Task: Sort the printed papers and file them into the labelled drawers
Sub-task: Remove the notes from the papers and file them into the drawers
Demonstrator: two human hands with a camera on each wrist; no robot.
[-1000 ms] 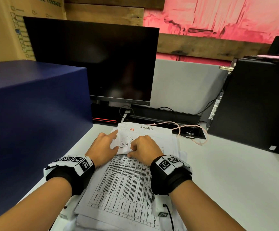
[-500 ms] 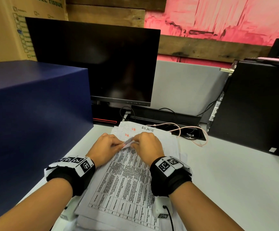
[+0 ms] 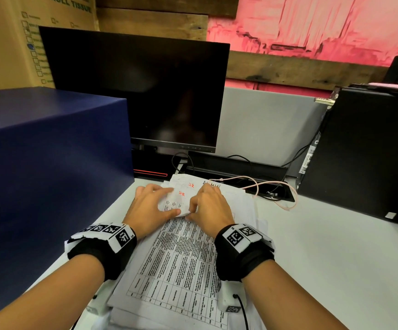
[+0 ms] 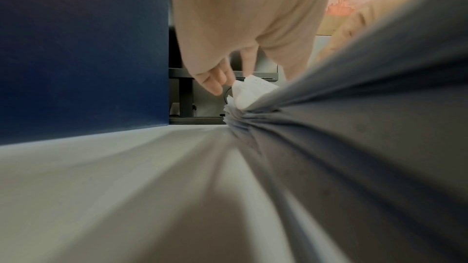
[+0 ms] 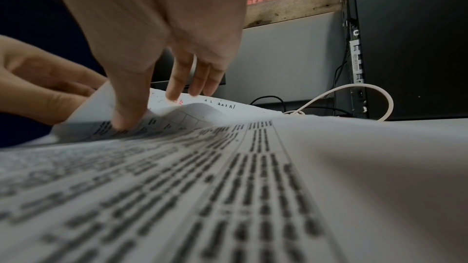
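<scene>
A stack of printed papers (image 3: 181, 265) with tables of text lies on the desk in front of me. The far end of the top sheet (image 3: 174, 203) is folded back toward me. This uncovers sheets marked "HR" (image 3: 190, 185) in red and a black word half hidden by my right hand. My left hand (image 3: 154, 208) holds the folded part between thumb and spread fingers. My right hand (image 3: 211, 208) pinches the fold, its thumb (image 5: 126, 115) pressing on the print and its other fingers resting on the sheets behind. The left wrist view shows fingertips (image 4: 215, 87) at the lifted paper corner (image 4: 248, 91).
A dark blue cabinet (image 3: 50, 175) stands close on the left; no drawer fronts or labels show. Behind the papers are a black monitor (image 3: 140, 91), a loose pale cable (image 3: 259, 186) and a black computer tower (image 3: 364, 151) at the right. Bare desk (image 3: 324, 258) lies to the right.
A second ago both hands held a sheet end folded toward me. It was then pressed down flat, and now an end is folded back again, with two red "HR" marks showing.
</scene>
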